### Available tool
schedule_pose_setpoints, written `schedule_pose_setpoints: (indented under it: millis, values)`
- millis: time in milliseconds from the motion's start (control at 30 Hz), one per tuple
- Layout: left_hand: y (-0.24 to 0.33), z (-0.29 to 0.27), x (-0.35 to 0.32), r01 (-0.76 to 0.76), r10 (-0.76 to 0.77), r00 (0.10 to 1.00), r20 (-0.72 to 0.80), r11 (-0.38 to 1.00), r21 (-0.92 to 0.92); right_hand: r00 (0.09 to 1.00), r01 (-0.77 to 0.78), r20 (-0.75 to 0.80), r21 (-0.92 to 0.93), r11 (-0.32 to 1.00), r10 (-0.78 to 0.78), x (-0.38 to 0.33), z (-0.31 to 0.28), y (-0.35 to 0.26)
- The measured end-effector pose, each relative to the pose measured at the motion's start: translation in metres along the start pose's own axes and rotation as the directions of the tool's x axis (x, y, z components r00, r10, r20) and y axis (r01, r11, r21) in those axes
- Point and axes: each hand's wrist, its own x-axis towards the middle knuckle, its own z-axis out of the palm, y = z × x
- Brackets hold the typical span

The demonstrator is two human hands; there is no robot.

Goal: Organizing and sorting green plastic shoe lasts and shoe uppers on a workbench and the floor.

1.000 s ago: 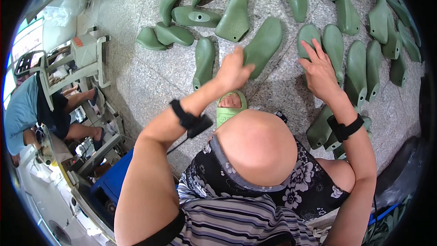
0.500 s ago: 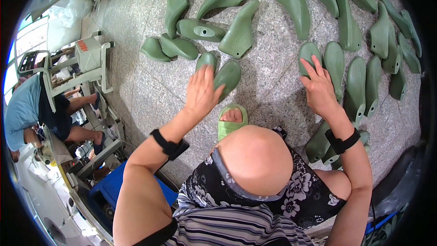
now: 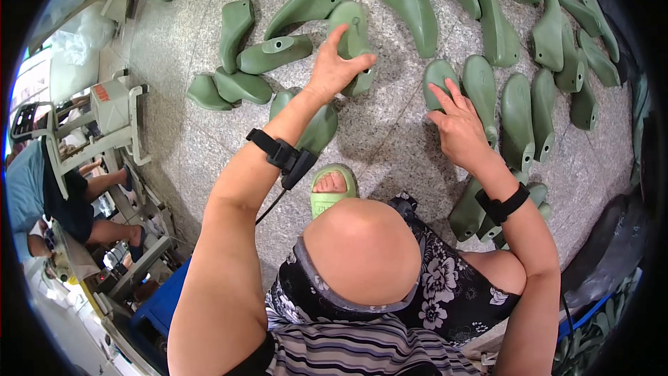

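Near the far middle, my left hand (image 3: pixel 337 68) grips a green shoe last (image 3: pixel 353 22), thumb on its right side and a finger on its left. That last is tilted off the floor with its smooth sole up. My right hand (image 3: pixel 459 129) lies on another green last (image 3: pixel 438 75), its fingers spread over the surface and not wrapped round it. Directly right of it stands a neighbouring last (image 3: pixel 480 90), sole up. Under my left forearm a pair of lasts (image 3: pixel 320 129) is partly hidden.
Several lasts lie loosely at the far left, such as a last on its side (image 3: pixel 275 54). A row of lasts (image 3: pixel 517 122) runs along the right. A black plastic bag (image 3: pixel 605 251) sits at the right edge. Left, a person (image 3: pixel 35 188) sits by a metal rack (image 3: pixel 104 122).
My left hand has moved away from the near pair up and right to a farther last, which has turned sole up. My right hand stays on its last. The whole view has shifted slightly.
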Motion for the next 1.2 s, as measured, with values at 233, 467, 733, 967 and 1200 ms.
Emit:
schedule_pose_setpoints:
  millis: [233, 467, 733, 967, 1200]
  values:
    - [0.011, 0.018, -0.016, -0.314, 0.321, 0.926, -0.198, 0.947, 0.066, 1.000, -0.012, 0.001, 0.003, 1.000, 0.012, -0.004, -0.004, 0.000]
    - [0.087, 0.023, 0.059, -0.769, 0.827, 0.546, 0.134, 0.432, 0.471, 1.000, -0.028, -0.007, 0.004, 1.000, 0.028, -0.011, -0.001, 0.005]
    - [0.119, 0.058, 0.092, -0.776, 0.770, 0.620, 0.151, 0.574, 0.261, 1.000, -0.022, 0.004, 0.018, 1.000, 0.022, -0.006, 0.004, 0.009]
    - [0.084, 0.042, 0.042, -0.108, 0.241, 0.904, 0.354, 0.928, -0.356, 1.000, -0.019, 0.011, -0.001, 1.000, 0.019, -0.004, -0.003, 0.002]
    - [0.044, 0.042, 0.023, -0.682, 0.656, 0.729, 0.195, 0.675, 0.281, 0.999, 0.007, -0.044, 0.016, 1.000, -0.007, -0.004, 0.007, 0.007]
